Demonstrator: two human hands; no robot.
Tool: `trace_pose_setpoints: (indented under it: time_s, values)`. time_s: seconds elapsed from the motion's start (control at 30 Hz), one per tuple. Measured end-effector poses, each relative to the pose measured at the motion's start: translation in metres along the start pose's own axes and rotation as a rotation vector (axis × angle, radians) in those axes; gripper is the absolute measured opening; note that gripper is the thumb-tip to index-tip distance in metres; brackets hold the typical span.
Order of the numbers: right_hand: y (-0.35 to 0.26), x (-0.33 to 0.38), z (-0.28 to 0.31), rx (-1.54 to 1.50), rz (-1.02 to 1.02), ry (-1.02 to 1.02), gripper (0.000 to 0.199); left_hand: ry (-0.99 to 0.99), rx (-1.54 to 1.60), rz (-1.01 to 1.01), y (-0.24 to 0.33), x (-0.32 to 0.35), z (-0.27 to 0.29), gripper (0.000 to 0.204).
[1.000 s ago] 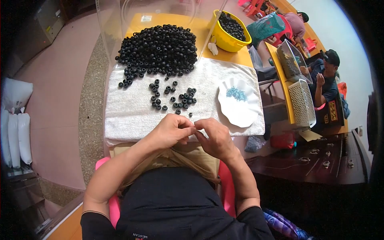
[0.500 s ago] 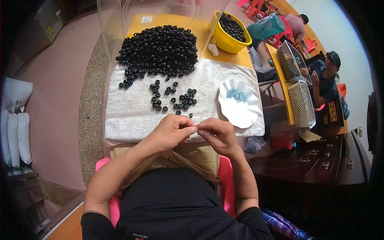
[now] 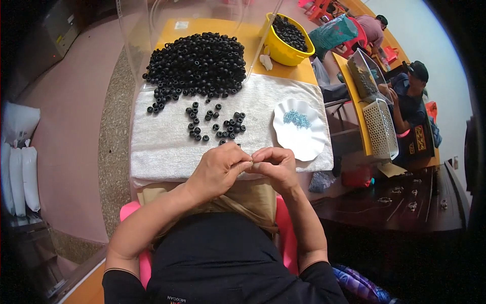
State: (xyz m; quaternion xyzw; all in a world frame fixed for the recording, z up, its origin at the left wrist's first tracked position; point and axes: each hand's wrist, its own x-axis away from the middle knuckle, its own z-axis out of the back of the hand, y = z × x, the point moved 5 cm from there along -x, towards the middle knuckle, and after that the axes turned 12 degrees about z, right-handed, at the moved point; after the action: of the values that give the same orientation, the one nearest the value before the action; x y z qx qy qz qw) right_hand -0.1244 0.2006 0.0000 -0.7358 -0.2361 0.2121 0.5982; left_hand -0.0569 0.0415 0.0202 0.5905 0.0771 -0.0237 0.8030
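Fingertips of left hand (image 3: pixel 216 168) and right hand (image 3: pixel 281 173) pinch a tiny item (image 3: pixel 251 162), unidentifiable, above the near edge of a white cloth towel (image 3: pixel 162 152); round black beads (image 3: pixel 231 129) lie mid-towel. Braced fingertips should steady this.

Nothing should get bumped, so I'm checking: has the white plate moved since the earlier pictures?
No; the white plate sits at the same spot near the white towel's right edge.

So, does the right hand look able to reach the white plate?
Probably yes: the white plate lies close to the right hand, on the white towel, and nothing visible blocks the way.
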Motion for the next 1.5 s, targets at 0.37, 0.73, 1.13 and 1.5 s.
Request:
trace_pose_setpoints:
  time_s: [0.37,0.73,1.13,1.5]
  values:
    - [-0.034,0.005,-0.021,0.736,0.691,-0.107,0.014,0.025,-0.036,0.002,0.006,0.002,-0.002,0.01]
    - [-0.035,0.008,-0.026,0.729,0.684,-0.147,0.023,-0.015,0.035,0.137,0.001,0.001,0.004,0.015]
    - [-0.011,0.002,-0.014,0.335,0.241,-0.067,0.011,0.052,-0.023,0.088,0.004,-0.001,0.008,0.013]
    - [-0.016,-0.001,-0.016,0.394,0.485,-0.111,0.017,0.037,-0.06,0.13,0.003,-0.005,0.011,0.015]
